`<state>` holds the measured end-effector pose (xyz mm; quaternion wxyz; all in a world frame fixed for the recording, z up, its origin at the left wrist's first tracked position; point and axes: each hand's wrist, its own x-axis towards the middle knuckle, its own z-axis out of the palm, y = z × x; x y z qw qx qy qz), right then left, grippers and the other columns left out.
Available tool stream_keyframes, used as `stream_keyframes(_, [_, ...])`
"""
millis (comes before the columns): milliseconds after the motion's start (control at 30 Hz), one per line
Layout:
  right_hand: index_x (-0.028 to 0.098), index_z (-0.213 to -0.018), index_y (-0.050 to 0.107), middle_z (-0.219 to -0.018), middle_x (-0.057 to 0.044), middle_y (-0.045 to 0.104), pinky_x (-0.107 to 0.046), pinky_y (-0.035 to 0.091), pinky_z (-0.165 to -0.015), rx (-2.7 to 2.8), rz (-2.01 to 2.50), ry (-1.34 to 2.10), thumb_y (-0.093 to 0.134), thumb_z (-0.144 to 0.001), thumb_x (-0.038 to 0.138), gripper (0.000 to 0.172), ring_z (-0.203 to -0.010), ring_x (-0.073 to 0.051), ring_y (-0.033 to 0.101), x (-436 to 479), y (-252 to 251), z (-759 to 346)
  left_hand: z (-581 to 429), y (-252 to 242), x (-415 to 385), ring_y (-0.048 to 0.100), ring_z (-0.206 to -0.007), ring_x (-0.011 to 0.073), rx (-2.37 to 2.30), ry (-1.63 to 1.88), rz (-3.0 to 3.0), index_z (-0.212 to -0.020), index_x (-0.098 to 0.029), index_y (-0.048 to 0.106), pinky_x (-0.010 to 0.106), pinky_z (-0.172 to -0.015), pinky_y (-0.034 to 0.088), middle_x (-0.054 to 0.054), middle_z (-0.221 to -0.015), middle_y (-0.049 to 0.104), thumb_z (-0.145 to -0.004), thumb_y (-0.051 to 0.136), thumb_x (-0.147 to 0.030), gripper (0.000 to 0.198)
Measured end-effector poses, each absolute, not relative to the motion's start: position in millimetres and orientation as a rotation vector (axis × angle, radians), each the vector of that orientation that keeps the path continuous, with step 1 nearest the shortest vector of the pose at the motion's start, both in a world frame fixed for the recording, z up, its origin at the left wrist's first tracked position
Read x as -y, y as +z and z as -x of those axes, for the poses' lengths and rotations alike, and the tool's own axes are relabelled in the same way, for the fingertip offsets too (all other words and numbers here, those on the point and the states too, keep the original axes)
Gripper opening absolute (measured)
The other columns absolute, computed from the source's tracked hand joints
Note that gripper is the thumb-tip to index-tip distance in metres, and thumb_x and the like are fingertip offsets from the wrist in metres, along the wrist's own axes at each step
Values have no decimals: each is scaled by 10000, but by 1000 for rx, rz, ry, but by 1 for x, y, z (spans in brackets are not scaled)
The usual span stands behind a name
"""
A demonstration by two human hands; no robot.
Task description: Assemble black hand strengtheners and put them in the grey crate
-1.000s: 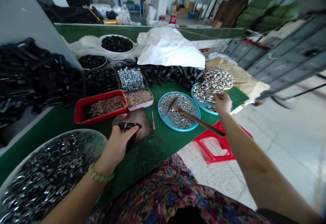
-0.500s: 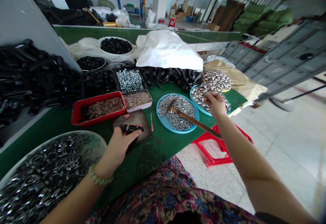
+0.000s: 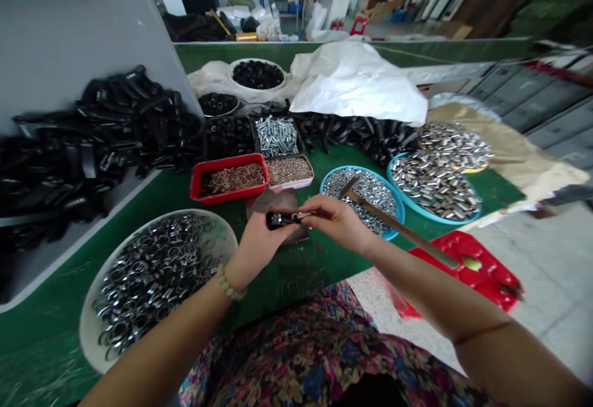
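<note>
My left hand (image 3: 260,241) is closed around a black plastic part (image 3: 277,219), holding it above a dark metal plate (image 3: 296,234) on the green bench. At the right end of that part, my right hand (image 3: 340,223) pinches a small shiny metal piece (image 3: 304,214). The fingertips cover much of this piece, so I cannot tell whether it sits inside the part. Behind my right hand, a hammer (image 3: 393,222) lies across a blue bowl (image 3: 402,209) of metal nuts. Farther right, another blue bowl (image 3: 463,217) contains short metal cylinders.
A large tray (image 3: 88,327) of metal rings stands at left. Behind the plate are a red bin (image 3: 197,188) of copper-coloured pins and a box (image 3: 301,183) of small rivets. Black parts (image 3: 139,110) are heaped at back left. A red stool (image 3: 456,246) stands beside the bench.
My right hand has come from the bowl of metal cylinders to the black part, with a small metal piece in its fingers. My left hand keeps its hold. The view has swung left.
</note>
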<state>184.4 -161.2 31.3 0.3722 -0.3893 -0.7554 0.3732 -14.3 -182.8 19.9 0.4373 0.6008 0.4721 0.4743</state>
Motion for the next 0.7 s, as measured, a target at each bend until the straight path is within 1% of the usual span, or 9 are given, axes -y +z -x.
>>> stream_keyframes(133, [207, -1094, 640, -1030, -70, 636, -327, 523, -821, 2285, 941, 764, 541, -917, 221, 203, -952, -160, 617, 166, 55, -184, 18, 22, 172, 630, -1046, 239, -1150, 993, -1522, -1176, -225, 601, 374, -979, 460, 50, -1095, 682, -718, 718, -267, 475])
stream_keyframes(233, [190, -1171, 610, -1119, -104, 606, -348, 514, -856, 2592, 818, 609, 450, -949, 186, 274, -997, -172, 599, 157, 73, -175, 18, 28, 159, 656, -920, 261, -1134, 761, -1605, -970, -192, 694, 391, -899, 495, 50, -964, 722, -696, 724, -332, 310])
stream_keyframes(300, [204, -1234, 575, -1161, -103, 595, -335, 516, -846, 2607, 794, 587, 482, -941, 228, 308, -999, -170, 597, 137, 74, -185, 21, 34, 153, 659, -875, 259, -1135, 701, -1553, -903, -169, 705, 394, -861, 504, 54, -909, 729, -704, 707, -392, 298])
stream_keyframes(367, [235, -1280, 542, -1193, -89, 590, -325, 509, -839, 2490, 1035, 473, 500, -936, 288, 350, -997, -171, 593, 104, 67, -218, 28, 39, 152, 662, -843, 241, -1150, 748, -1380, -932, -155, 700, 377, -820, 516, 61, -903, 729, -722, 681, -434, 349])
stream_keyframes(400, [221, -1241, 570, -1156, -92, 605, -325, 501, -828, 2374, 1323, 276, 439, -959, 290, 318, -975, -177, 592, 85, 61, -242, 32, 41, 153, 663, -832, 231, -1166, 795, -1289, -939, -150, 695, 362, -801, 519, 64, -903, 728, -721, 680, -439, 362])
stream_keyframes(467, [204, -1165, 611, -1144, -108, 609, -335, 465, -856, 2227, 1937, -252, 278, -989, 247, 379, -1017, -202, 560, 47, 51, -296, 42, 43, 156, 656, -811, 213, -1215, 874, -1190, -897, -149, 689, 331, -764, 519, 62, -879, 720, -700, 698, -430, 343])
stream_keyframes(500, [159, -1145, 619, -1151, -152, 602, -366, 441, -871, 2178, 2054, -340, 258, -976, 198, 401, -1050, -238, 534, 29, 47, -323, 47, 44, 158, 649, -792, 206, -1239, 887, -1199, -852, -151, 685, 317, -743, 515, 55, -845, 713, -682, 713, -425, 323])
stream_keyframes(600, [120, -1104, 627, -1169, -196, 599, -384, 406, -829, 2223, 2172, -414, 309, -922, 105, 367, -1080, -280, 490, -13, 40, -382, 53, 45, 163, 622, -723, 189, -1285, 808, -1360, -779, -165, 676, 304, -692, 503, 34, -759, 678, -659, 731, -416, 284])
stream_keyframes(700, [108, -1107, 613, -1118, -201, 623, -376, 376, -794, 2339, 2198, -428, 353, -902, 82, 332, -1054, -276, 490, -37, 38, -405, 52, 47, 167, 617, -770, 196, -1320, 778, -1589, -789, -178, 684, 319, -730, 496, 41, -811, 657, -688, 715, -419, 262])
